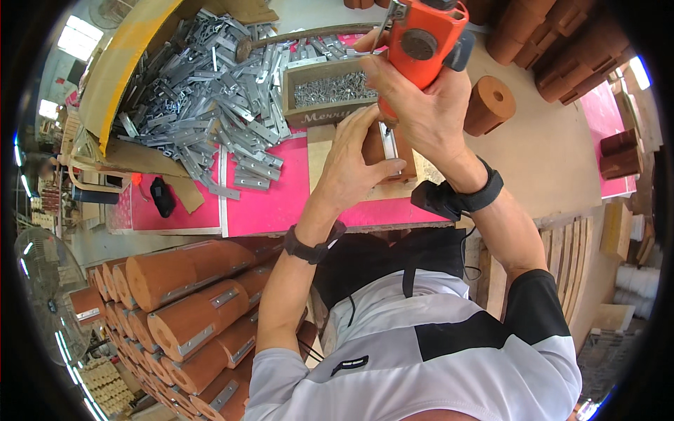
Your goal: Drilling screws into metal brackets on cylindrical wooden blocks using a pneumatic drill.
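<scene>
My right hand (432, 105) is closed around an orange power screwdriver (420, 42), held upright with its tip pointing down. Below the tip lies a short silver metal plate (388, 146) on a brown, round-sided piece (406, 160). My left hand (353, 156) grips this piece from the left, its thumb against the lower end of the plate. The hands hide part of the piece and the exact contact of the tip. Just behind stands a wooden box (300, 116) full of small screws (333, 91).
A large heap of metal plates (217, 91) spills from a cardboard box (130, 70) onto the pink tabletop (267, 203). One brown cylinder (489, 105) stands at the right. Many plated cylinders (189, 274) are stacked at the lower left; more brown pieces (583, 49) stand far right.
</scene>
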The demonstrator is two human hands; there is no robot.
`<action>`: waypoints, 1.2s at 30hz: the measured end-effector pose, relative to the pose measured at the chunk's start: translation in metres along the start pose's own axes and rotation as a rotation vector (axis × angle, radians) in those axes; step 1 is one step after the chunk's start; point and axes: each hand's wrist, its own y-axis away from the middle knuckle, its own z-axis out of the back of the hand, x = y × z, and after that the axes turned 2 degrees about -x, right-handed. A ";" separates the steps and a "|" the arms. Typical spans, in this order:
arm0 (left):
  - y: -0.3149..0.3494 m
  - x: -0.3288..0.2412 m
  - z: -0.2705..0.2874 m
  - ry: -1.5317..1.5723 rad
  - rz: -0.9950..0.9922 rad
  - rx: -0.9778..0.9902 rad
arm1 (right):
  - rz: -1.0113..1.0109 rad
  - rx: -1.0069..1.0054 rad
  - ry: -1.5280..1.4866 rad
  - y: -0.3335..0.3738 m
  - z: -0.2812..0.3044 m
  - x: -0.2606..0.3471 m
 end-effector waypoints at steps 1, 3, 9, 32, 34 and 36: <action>0.000 0.002 -0.001 -0.017 0.004 -0.008 | 0.020 0.000 -0.037 0.000 0.000 0.000; -0.001 0.000 0.000 -0.002 0.019 -0.004 | 0.012 -0.002 -0.022 -0.001 0.001 0.002; -0.004 0.000 0.001 0.016 0.006 -0.004 | 0.004 -0.029 0.095 0.001 0.005 -0.003; -0.102 0.058 0.054 -0.599 0.265 0.054 | -0.112 -0.101 -0.045 0.011 0.050 0.026; -0.113 0.071 0.054 -0.602 0.419 0.138 | -0.129 -0.093 -0.035 0.015 0.056 0.031; -0.118 0.081 0.055 -0.611 0.493 0.207 | -0.183 -0.094 -0.043 0.018 0.060 0.033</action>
